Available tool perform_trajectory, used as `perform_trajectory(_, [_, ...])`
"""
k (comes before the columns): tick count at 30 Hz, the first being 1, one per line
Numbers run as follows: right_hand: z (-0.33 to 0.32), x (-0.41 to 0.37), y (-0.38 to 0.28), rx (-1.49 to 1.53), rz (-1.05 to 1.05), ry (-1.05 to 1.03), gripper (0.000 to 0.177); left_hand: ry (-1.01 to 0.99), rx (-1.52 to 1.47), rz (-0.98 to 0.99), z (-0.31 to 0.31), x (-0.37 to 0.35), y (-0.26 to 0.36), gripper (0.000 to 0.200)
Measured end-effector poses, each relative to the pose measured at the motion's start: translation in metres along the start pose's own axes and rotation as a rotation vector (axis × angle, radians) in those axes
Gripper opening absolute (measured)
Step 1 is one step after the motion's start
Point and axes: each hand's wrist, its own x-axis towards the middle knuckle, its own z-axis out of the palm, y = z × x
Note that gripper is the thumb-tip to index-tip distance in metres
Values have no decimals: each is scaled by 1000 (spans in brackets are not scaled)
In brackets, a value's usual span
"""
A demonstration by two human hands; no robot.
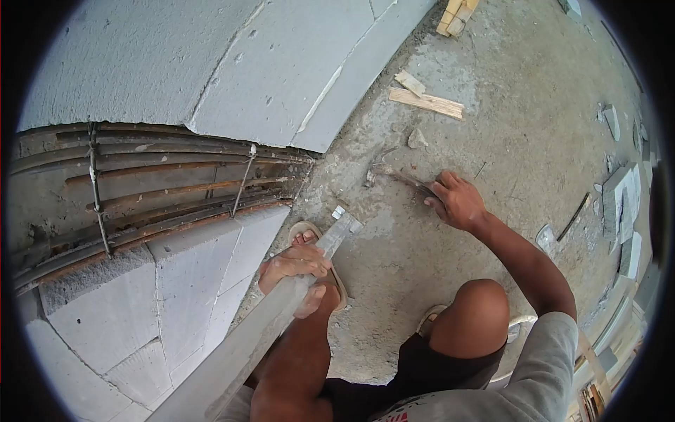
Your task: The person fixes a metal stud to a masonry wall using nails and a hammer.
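My left hand is closed around a long, grey, dusty board, which slants from the bottom edge up towards the floor near my foot. A small pale block sits by the board's far end. On the right, my right hand is closed on the handle of a hammer, held low over the concrete floor. The hammer's head points left, and its exact shape is hard to make out. My left foot in a sandal is beside the board.
On the left, rusty rebar tied with stirrups runs through a gap between pale block walls. Wood scraps and a stone chip lie on the concrete floor. Broken block pieces are at the right.
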Motion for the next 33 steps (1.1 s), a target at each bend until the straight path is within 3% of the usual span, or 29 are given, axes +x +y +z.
perform_trajectory(3, [0,-27,3,38,8,-4,32,-68,115,-91,-5,0,10,28])
perform_trajectory(7, [-18,-65,-14,109,95,78,32,6,144,-186,-2,-4,18,29])
perform_trajectory(9, [-29,-78,-21,104,170,122,31,-66,171,-97,-3,0,12,27])
perform_trajectory(11, [-30,-90,-31,104,246,141,30,-15,110,-38,0,-6,2,24])
perform_trajectory(14, [-18,-93,-50,147,375,86,33,37,19,64,10,-2,-7,25])
perform_trajectory(18, [15,-103,-99,166,447,-78,41,62,-40,50,12,-2,-13,26])
perform_trajectory(20, [23,-114,-126,226,425,-170,41,92,-89,18,13,-2,-15,26])
perform_trajectory(26, [78,-105,-147,423,475,-74,40,137,-12,75,18,5,-13,22])
perform_trajectory(33, [94,-90,-154,409,390,-78,38,170,-10,87,24,0,-14,22])
